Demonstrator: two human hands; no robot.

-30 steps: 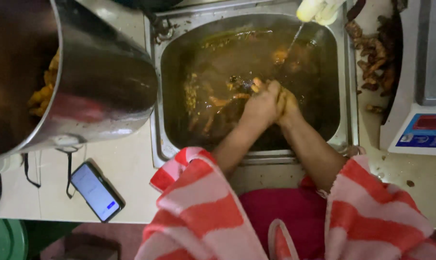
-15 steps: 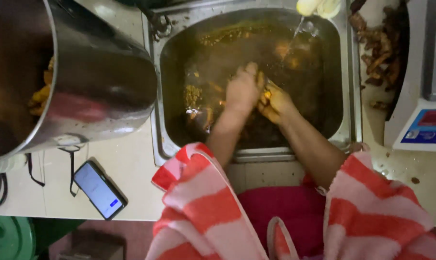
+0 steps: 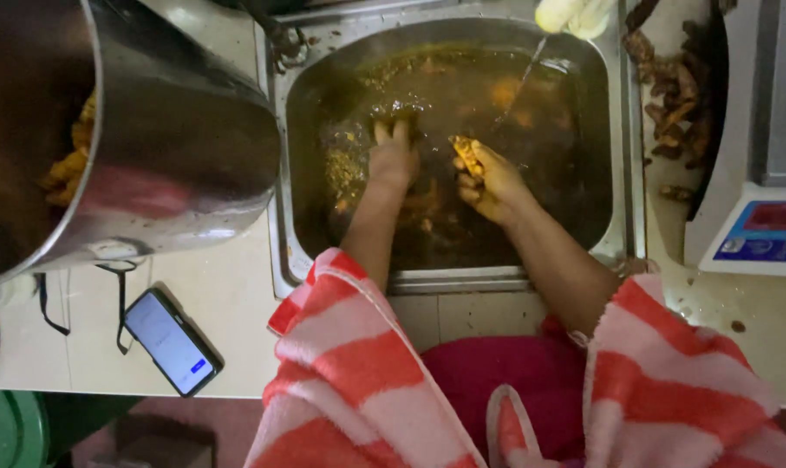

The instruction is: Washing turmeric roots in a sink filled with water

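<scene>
Counter: you stand at a pale counter (image 3: 228, 303), dimly lit, stained to the right.
Left of the counter's front edge: a green bin (image 3: 7, 433) on the dark floor (image 3: 150, 438).
Right end: a white scale (image 3: 757, 234).

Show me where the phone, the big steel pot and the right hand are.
phone (image 3: 171, 341), head view, middle of screen.
big steel pot (image 3: 180, 130), head view, outer wall.
right hand (image 3: 490, 180), head view, back of hand.

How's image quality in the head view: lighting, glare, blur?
Head view: dim and warm; sink water murky and dark, left hand partly submerged, right hand closed around a yellow-orange piece; soft reflections on the steel pot; phone screen overexposed; overall slightly soft.
</scene>
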